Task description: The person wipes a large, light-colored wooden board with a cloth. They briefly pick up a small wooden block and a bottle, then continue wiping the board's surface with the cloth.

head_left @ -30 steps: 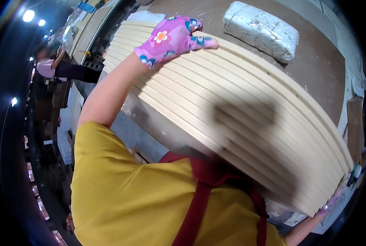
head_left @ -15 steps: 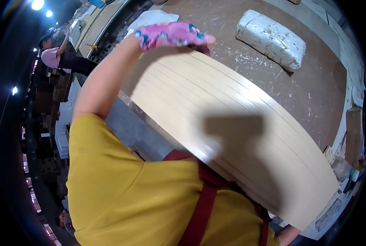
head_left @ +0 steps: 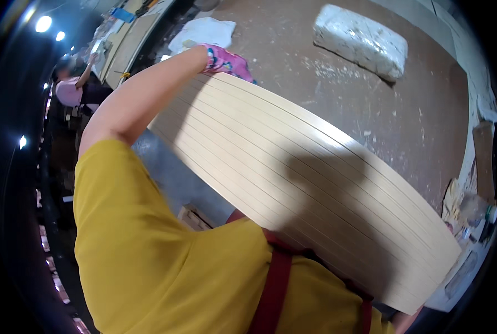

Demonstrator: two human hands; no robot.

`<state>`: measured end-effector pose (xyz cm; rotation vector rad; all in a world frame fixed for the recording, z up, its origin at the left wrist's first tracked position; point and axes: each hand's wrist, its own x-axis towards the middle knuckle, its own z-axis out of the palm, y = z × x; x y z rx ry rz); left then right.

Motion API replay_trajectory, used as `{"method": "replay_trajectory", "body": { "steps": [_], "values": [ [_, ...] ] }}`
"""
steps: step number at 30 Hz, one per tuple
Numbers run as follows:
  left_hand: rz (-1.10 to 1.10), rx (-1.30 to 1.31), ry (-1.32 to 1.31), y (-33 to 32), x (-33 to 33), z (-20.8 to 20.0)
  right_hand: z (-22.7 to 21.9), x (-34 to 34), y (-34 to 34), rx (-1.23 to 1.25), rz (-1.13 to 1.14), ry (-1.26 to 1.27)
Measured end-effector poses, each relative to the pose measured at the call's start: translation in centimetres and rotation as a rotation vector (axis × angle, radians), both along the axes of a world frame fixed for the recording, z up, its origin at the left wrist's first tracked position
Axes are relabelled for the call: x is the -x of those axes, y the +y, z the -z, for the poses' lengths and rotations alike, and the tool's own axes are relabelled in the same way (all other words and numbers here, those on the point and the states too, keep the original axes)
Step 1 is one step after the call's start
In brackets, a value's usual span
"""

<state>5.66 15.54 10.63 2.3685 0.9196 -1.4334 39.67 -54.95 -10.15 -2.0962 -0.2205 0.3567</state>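
A long, pale wood-coloured board point(head_left: 248, 133) with parallel grooves lies tilted in front of my body, its near long edge close to my apron. At the board's far left corner, my left hand point(head_left: 230, 63), in a pink patterned glove, is closed over the edge; its fingertips are hidden beyond that edge. Of my right arm point(head_left: 407, 320) only a sliver shows, by the board's lower right corner. The right hand itself is hidden there. A dark shadow falls across the middle of the board.
A brown worktable point(head_left: 427, 128) with pale scuffs carries a block wrapped in shiny film point(head_left: 361, 42) and a white cloth point(head_left: 206, 32). A clear bottle point(head_left: 474, 210) stands at the right rim. Far left, a person in pink point(head_left: 70, 92) stands by another bench point(head_left: 127, 47).
My left hand and the board's left end have shifted left and slightly nearer to me. The board's grooves show sharper now. My view has turned slightly.
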Motion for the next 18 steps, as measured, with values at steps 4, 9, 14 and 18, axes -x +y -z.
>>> {"method": "replay_trajectory", "body": {
  "steps": [4, 9, 14, 18],
  "values": [
    [0.029, -0.026, -0.257, 0.0, 1.1, 0.5, -3.8, 1.9, 0.3, 0.015, -0.004, -0.018],
    [-0.038, 0.035, -0.835, 2.1, 6.7, 0.5, -6.4, 7.2, 1.2, -0.128, -0.024, 0.101],
    [-0.048, -0.235, -0.896, 4.6, 11.4, 3.3, -7.1, 9.2, 2.3, -0.382, -0.130, 0.321],
    [-0.087, -0.147, -1.037, 1.1, 10.4, 2.7, -7.3, 9.2, 3.2, -0.459, -0.183, 0.366]
  ]
}}
